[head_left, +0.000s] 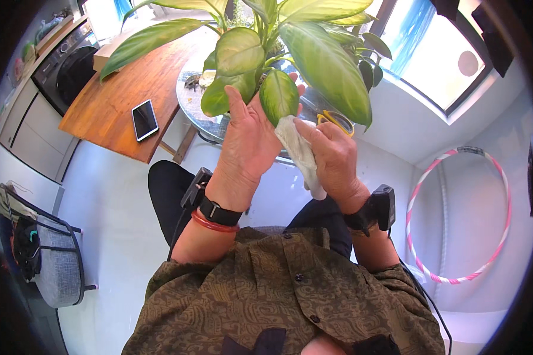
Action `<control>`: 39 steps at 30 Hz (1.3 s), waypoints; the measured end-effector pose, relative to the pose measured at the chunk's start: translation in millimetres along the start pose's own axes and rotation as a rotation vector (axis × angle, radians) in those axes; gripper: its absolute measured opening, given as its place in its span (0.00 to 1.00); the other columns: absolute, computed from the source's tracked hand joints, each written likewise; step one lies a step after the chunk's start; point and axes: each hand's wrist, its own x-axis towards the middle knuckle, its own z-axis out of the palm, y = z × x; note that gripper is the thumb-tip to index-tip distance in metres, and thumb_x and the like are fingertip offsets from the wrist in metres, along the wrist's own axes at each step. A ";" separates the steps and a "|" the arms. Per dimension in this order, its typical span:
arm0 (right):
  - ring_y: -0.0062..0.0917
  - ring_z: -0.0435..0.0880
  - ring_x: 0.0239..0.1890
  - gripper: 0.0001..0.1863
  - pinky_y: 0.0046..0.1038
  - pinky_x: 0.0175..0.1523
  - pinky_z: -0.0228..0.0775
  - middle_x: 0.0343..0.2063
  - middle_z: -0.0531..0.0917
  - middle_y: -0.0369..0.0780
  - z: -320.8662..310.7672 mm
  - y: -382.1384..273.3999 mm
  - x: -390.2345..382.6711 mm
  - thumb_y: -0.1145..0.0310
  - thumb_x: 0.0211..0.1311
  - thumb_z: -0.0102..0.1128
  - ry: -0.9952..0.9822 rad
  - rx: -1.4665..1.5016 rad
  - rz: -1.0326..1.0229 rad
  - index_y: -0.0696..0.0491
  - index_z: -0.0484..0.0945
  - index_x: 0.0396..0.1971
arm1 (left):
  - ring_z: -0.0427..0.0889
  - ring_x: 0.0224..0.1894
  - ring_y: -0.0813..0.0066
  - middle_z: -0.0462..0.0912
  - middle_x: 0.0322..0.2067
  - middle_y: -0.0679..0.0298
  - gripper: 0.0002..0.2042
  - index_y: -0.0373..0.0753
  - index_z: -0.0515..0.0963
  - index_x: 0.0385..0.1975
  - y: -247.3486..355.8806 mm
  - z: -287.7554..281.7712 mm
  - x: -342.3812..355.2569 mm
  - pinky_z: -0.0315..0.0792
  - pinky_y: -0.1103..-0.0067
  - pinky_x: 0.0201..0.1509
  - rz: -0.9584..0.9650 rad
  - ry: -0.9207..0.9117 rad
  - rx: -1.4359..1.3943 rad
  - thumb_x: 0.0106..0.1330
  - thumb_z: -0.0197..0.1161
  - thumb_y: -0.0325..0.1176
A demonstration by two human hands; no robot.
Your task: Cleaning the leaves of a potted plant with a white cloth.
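Observation:
A potted plant with broad green leaves [328, 68] fills the top middle, its pot hidden. One small leaf [279, 96] hangs over the fingers of my left hand [247, 139]. That hand is palm up and open, thumb apart, with its fingertips showing past the leaf's right edge. My right hand [336, 163] pinches a white cloth [301, 152], whose upper end touches the tip of the same leaf. The rest of the cloth hangs down below my fingers. Yellow-handled scissors [339, 121] lie just beyond my right hand.
A round glass table [198, 115] stands under the plant. Left of it, a wooden table [121, 92] holds a phone [144, 120]. A grey chair [59, 260] is at the left, near a washing machine [68, 68]. A pink-and-white hoop [410, 225] leans at the right, below a window [435, 56].

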 end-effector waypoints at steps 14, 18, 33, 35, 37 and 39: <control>0.20 0.80 0.35 0.14 0.20 0.39 0.72 0.36 0.81 0.37 17.1 18.2 -43.2 0.74 0.63 0.48 0.165 1.335 1.012 0.60 0.77 0.46 | 0.64 0.62 0.56 0.65 0.59 0.47 0.35 0.28 0.56 0.61 -8.4 -21.5 -15.9 0.57 0.66 0.67 -0.054 0.057 -0.036 0.69 0.35 0.57; 0.20 0.75 0.31 0.21 0.19 0.31 0.69 0.41 0.77 0.39 22.7 22.1 -52.5 0.69 0.67 0.46 0.024 1.917 0.922 0.56 0.65 0.59 | 0.67 0.60 0.59 0.68 0.56 0.48 0.27 0.29 0.62 0.58 -19.4 -36.0 -23.6 0.59 0.69 0.65 -0.042 0.050 0.263 0.71 0.41 0.49; 0.24 0.81 0.32 0.28 0.24 0.36 0.75 0.35 0.80 0.37 36.8 5.8 -62.2 0.46 0.69 0.35 -0.150 1.719 1.199 0.55 0.69 0.51 | 0.80 0.31 0.79 0.82 0.33 0.63 0.09 0.35 0.77 0.39 -26.9 -50.5 -28.7 0.74 0.82 0.37 -0.021 0.185 0.693 0.62 0.59 0.31; 0.23 0.81 0.32 0.30 0.22 0.38 0.74 0.35 0.80 0.38 36.7 2.7 -61.9 0.44 0.69 0.32 -0.106 1.741 1.221 0.56 0.70 0.51 | 0.81 0.33 0.76 0.82 0.34 0.61 0.09 0.34 0.77 0.39 -16.2 -49.2 -28.6 0.75 0.79 0.41 0.018 0.226 0.636 0.63 0.60 0.31; 0.20 0.80 0.34 0.21 0.21 0.41 0.72 0.33 0.81 0.36 33.9 7.7 -66.2 0.55 0.67 0.43 -0.189 1.589 1.159 0.56 0.74 0.46 | 0.81 0.32 0.77 0.82 0.34 0.61 0.09 0.34 0.77 0.39 -13.5 -52.1 -26.0 0.75 0.80 0.40 -0.044 0.222 0.561 0.63 0.60 0.32; 0.15 0.76 0.34 0.12 0.19 0.42 0.68 0.30 0.80 0.33 33.9 14.1 -71.9 0.67 0.62 0.52 -0.229 1.451 1.131 0.58 0.77 0.40 | 0.81 0.30 0.79 0.82 0.33 0.63 0.11 0.34 0.77 0.39 -10.0 -55.3 -24.1 0.75 0.82 0.36 -0.109 0.194 0.566 0.63 0.60 0.34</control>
